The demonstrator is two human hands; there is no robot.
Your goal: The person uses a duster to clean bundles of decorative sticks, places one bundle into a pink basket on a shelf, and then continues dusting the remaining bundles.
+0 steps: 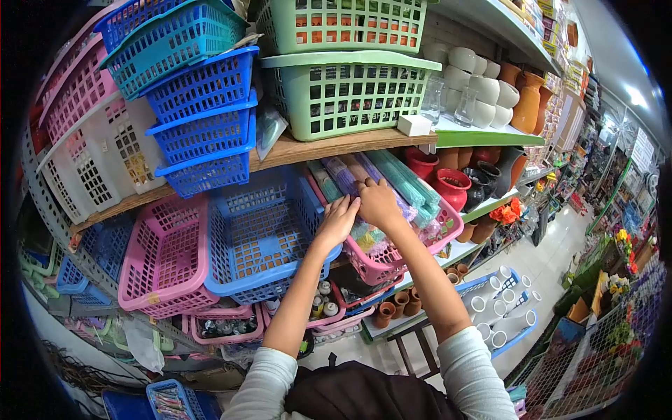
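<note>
Both of my hands reach into a pink basket (pixel 378 269) on the shelf, filled with rolled mesh in teal (pixel 402 185), purple and pink. My left hand (pixel 339 220) rests on the rolls at the basket's left side, its fingers pointing up and right. Beside it, nearly touching, my right hand (pixel 379 203) lies over the purple roll (pixel 341 175) with its fingers bent. What the fingertips of my right hand hold, if anything, is hidden.
Left of the pink basket is a blue basket (pixel 262 234). Green baskets (pixel 350 98) stand on the wooden shelf (pixel 294 150) above. Red vases (pixel 452 187) are at the right. White vases in a blue basket (pixel 534 327) stand lower right.
</note>
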